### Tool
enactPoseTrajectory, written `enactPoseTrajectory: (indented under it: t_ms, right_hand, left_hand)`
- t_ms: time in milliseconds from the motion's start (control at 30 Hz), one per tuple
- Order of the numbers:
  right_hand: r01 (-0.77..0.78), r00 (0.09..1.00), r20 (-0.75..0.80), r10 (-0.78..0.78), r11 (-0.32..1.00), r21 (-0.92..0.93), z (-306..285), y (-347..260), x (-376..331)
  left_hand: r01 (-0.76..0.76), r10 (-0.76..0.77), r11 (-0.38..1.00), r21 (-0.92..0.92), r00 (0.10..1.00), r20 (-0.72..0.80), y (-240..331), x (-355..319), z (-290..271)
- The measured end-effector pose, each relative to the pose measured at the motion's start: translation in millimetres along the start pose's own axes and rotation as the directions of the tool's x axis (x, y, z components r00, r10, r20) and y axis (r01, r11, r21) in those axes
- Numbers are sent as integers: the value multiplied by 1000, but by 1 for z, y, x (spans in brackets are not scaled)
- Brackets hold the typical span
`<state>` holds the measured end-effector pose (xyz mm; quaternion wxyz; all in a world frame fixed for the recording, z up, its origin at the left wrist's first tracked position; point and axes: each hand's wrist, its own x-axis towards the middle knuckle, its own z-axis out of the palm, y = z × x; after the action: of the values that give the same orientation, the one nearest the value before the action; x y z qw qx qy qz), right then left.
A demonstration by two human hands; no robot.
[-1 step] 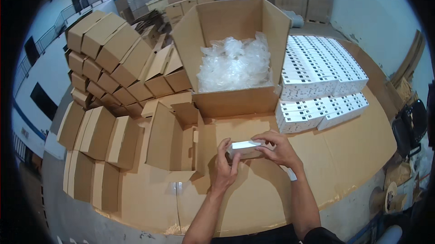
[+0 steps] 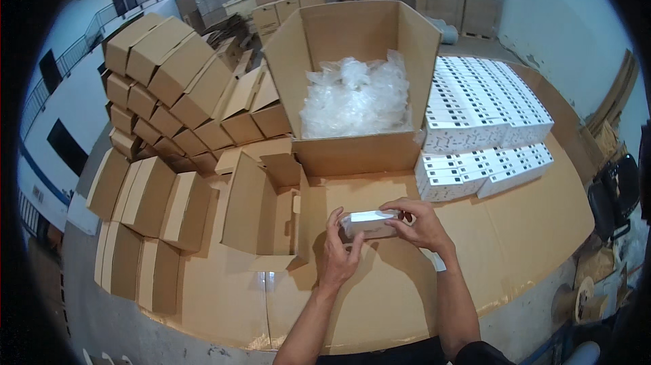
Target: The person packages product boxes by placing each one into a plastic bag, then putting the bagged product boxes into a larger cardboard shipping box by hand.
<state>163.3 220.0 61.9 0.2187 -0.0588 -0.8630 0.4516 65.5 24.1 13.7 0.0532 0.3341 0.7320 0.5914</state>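
Observation:
Both my hands hold a small white box just above the cardboard-covered table. Its left end looks covered by clear, wrinkled plastic. My left hand closes round that end, forefinger at the far side and thumb at the near side. At the other end, my right hand pinches the box between thumb and fingers. An open brown carton stands just left of my left hand, and its visible inside has cardboard flaps. A white strip shows beside my right wrist.
Beyond my hands, a large open carton holds crumpled clear plastic bags. White boxes stand in stacked rows at the right. Brown cartons are piled at the far left, with several more at the near left.
The whole view has shifted very slightly. My left thumb sits a little farther right along the near side of the small white box; both hands still hold it.

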Motion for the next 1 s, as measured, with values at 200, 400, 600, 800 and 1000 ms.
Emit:
enactPoseTrajectory:
  t_ms: [200,400,600,800,1000]
  right_hand:
    - [20,993,-115,-2,987,161,17,5,24]
    - [59,989,-150,-18,961,270,42,-26,84]
    - [215,973,-163,-165,905,366,92,-48,141]
    - [212,974,-157,-165,906,367,118,-37,159]
    - [276,955,-142,-259,953,122,120,-40,161]
  left_hand:
    - [-26,39,966,257,998,-44,-5,-50,-19]
    - [-73,18,872,483,993,116,14,-90,-44]
    - [-26,-29,885,465,993,112,15,-90,-49]
    - [-18,-32,897,441,994,105,13,-90,-48]
    - [-2,-38,908,419,995,87,15,-88,-49]
